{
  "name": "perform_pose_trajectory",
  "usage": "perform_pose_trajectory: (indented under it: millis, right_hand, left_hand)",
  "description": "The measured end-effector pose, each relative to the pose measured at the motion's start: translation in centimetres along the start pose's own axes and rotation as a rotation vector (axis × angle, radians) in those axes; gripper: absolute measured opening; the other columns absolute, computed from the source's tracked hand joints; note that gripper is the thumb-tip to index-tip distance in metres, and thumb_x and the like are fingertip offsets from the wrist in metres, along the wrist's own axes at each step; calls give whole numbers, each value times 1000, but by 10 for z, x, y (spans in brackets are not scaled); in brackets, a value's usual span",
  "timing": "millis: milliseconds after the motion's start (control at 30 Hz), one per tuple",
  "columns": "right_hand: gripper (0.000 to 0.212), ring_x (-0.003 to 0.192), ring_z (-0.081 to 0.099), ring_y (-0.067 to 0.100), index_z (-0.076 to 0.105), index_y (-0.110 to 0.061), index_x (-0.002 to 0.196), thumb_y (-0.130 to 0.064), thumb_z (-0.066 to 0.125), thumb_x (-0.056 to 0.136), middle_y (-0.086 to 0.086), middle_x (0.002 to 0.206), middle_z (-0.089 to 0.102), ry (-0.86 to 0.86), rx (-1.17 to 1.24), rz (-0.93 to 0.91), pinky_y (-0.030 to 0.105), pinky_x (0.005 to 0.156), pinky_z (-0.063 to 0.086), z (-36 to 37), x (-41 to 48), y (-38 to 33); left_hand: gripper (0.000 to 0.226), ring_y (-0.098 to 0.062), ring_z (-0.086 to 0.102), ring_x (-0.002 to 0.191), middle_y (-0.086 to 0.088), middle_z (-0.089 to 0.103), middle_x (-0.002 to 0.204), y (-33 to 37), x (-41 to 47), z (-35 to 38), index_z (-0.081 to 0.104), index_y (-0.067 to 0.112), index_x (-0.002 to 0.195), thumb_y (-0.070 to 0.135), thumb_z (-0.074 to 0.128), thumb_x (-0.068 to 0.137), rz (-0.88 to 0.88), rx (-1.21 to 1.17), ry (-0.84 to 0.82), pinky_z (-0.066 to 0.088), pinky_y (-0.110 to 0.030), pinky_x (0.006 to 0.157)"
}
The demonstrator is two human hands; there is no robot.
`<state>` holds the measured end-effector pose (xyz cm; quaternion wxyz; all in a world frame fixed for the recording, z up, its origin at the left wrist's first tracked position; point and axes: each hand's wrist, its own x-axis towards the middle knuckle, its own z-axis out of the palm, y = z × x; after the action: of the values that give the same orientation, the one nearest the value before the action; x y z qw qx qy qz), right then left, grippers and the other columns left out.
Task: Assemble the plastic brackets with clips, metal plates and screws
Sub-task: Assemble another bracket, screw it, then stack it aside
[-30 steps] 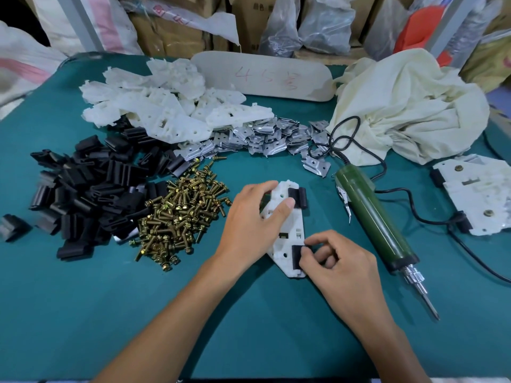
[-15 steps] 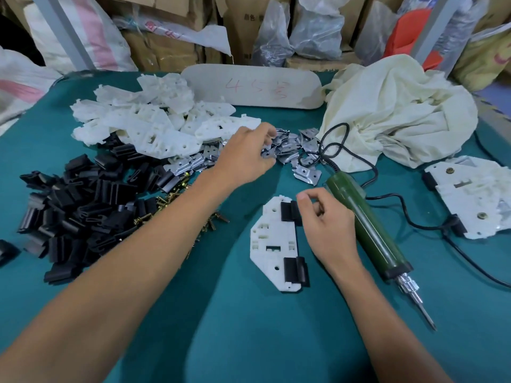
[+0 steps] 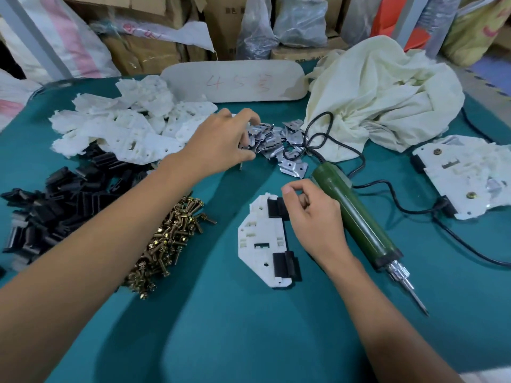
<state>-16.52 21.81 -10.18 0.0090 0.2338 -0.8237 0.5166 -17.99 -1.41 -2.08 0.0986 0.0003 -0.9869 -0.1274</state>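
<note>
A white plastic bracket (image 3: 260, 239) lies on the teal table with two black clips (image 3: 284, 262) fitted on its right edge. My right hand (image 3: 309, 217) rests beside its upper clip, fingers curled, holding nothing that I can see. My left hand (image 3: 221, 142) reaches into the pile of metal plates (image 3: 276, 139) and its fingers curl round some of them. Brass screws (image 3: 166, 239) lie in a heap left of the bracket. Loose black clips (image 3: 52, 211) and white brackets (image 3: 124, 128) are piled at the left.
A green electric screwdriver (image 3: 356, 217) lies right of the bracket, its black cable (image 3: 409, 208) trailing right. Finished brackets (image 3: 464, 175) are stacked at the far right. A cream cloth (image 3: 381, 92) and a white board (image 3: 235, 81) sit at the back, before boxes and bags.
My left hand left the bracket and reached up to the metal plates. My right hand moved from the lower clip to the upper one.
</note>
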Motion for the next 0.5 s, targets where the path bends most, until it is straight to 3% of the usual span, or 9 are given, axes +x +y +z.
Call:
perform_pose_trajectory:
  millis: [200, 300, 433, 500]
  right_hand:
    - [18, 49, 38, 12, 61, -29, 89, -39, 54, 102, -6, 52, 43, 5, 8, 8, 31, 55, 34, 1, 0, 2]
    - [18, 50, 39, 11, 62, -29, 90, -39, 54, 102, -8, 53, 44, 8, 2, 12, 31, 55, 35, 2, 1, 2]
    - [18, 50, 38, 11, 61, -29, 89, -38, 54, 102, -8, 52, 43, 10, 1, 12, 30, 55, 32, 1, 1, 2]
    - [18, 50, 38, 10, 62, -28, 89, -37, 54, 103, -9, 52, 42, 6, 4, 11, 29, 55, 31, 1, 0, 2]
  left_hand:
    - [38, -23, 53, 101, 9, 71, 90, -31, -37, -17, 56, 24, 126, 19, 69, 91, -108, 153, -16, 39, -35, 80]
    - [28, -23, 53, 105, 7, 69, 97, -31, -40, -17, 62, 23, 119, 23, 69, 91, -123, 70, 10, 41, -35, 83]
    - [48, -26, 47, 118, 0, 64, 126, -18, -28, -5, 56, 21, 132, 27, 74, 88, -23, 58, -38, 39, -38, 95]
    - [55, -28, 47, 116, -1, 65, 125, -15, -18, 0, 52, 22, 136, 27, 74, 86, 10, 163, -104, 37, -38, 92]
